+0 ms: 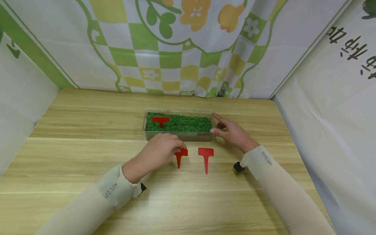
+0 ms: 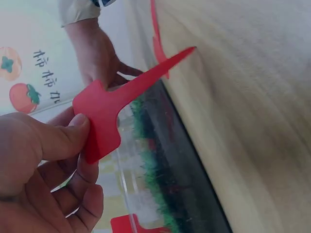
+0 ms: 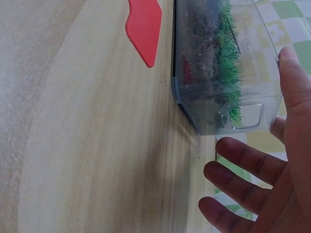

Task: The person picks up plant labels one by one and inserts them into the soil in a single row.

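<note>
My left hand (image 1: 160, 148) pinches a red T-shaped plant label (image 2: 103, 127) by its wide head, between thumb and fingers. The label's pointed stem hangs down just in front of a clear plastic box (image 1: 180, 136). Green artificial grass (image 1: 189, 124) fills the box, and another red plant label (image 1: 160, 120) stands in it near the left end. At the box's right end is my right hand (image 1: 235, 133), its thumb and index finger touching the rim, the other fingers (image 3: 243, 191) spread loosely. Lying on the table in front of the box is one more red label (image 1: 206, 152).
The box stands on a wood-grain table (image 1: 205, 209). Behind it hangs a green and yellow checked cloth (image 1: 173, 58), and a white sheet with printed characters (image 1: 332, 107) covers the right side.
</note>
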Demonstrator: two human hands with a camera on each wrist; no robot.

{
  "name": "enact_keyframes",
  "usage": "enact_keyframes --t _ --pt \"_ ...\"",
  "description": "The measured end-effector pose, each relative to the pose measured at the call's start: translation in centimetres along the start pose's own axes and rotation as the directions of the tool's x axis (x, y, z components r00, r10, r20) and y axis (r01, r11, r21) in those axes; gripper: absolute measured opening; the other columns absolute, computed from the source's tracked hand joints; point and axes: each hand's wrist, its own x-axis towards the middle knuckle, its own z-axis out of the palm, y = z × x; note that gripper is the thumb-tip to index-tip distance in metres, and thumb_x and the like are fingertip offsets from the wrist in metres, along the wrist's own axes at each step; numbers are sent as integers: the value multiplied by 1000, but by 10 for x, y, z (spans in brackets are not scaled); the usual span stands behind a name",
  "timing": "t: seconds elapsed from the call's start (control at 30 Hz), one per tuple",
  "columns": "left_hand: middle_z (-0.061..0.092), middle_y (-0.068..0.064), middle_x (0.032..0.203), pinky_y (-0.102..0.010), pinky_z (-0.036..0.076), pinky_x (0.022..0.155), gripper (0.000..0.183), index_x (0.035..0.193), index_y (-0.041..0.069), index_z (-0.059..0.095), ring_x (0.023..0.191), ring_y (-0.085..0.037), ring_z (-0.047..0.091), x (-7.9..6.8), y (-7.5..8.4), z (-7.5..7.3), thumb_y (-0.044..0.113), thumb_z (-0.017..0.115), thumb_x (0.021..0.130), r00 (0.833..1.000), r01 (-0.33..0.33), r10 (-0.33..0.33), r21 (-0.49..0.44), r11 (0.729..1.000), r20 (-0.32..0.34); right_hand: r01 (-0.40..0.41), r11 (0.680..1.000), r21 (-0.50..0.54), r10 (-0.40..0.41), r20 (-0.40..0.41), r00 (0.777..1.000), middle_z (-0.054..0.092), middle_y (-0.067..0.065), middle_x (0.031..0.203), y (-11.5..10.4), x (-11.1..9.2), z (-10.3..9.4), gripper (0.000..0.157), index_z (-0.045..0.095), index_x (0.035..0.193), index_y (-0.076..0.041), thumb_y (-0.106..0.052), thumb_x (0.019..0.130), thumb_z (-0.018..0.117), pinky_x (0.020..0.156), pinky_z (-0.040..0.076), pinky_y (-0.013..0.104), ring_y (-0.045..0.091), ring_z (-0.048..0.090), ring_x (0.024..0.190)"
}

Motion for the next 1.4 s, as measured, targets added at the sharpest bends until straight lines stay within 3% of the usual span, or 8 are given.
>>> enact_keyframes --t 0.2,0.47,0.7,0.9,1.1,1.4 --pt "73 4 97 -33 56 75 21 105 22 79 86 -16 69 2 -1 -12 8 73 91 999 -22 21 -21 1000 -35 3 1000 3 -3 -4 1000 62 10 127 0 0 0 81 19 159 -39 -66 92 55 100 48 51 26 59 118" --pt "71 3 93 -33 54 70 24 105 23 79 86 -19 67 7 -8 -40 6 71 92 995 -13 13 -2 1000 -94 4 1000 10 -4 -8 1000 62 9 126 0 -1 0 81 20 159 -39 -67 92 55 100 48 50 25 59 117" --pt "71 2 92 -38 55 73 29 107 22 79 85 -21 67 13 -11 -57 0 68 91 984 -25 28 18 1000 -177 -3 1000 -1 3 -11 1000 62 9 126 1 -1 0 79 19 159 -41 -66 93 55 99 48 50 25 59 116" --pt "70 2 88 -33 50 63 27 107 20 79 76 -20 66 22 -7 -66 1 66 92 968 -32 40 35 999 -246 6 1000 3 -6 -8 1000 63 9 126 0 -2 0 80 19 159 -41 -65 93 55 99 49 51 26 60 117" --pt "74 -1 97 -35 52 67 26 108 19 79 83 -23 68 33 -9 -68 3 66 94 959 -4 18 49 999 -281 -4 1000 21 4 -13 1000 63 7 123 2 -3 2 80 19 159 -41 -65 92 56 95 50 48 24 60 113" --pt "74 -1 100 -41 54 72 24 110 19 79 88 -26 69 48 -21 -53 6 62 97 964 37 -21 56 998 -265 17 1000 11 -17 -23 1000 65 6 118 1 0 3 79 19 159 -40 -64 93 57 90 51 45 22 62 108"
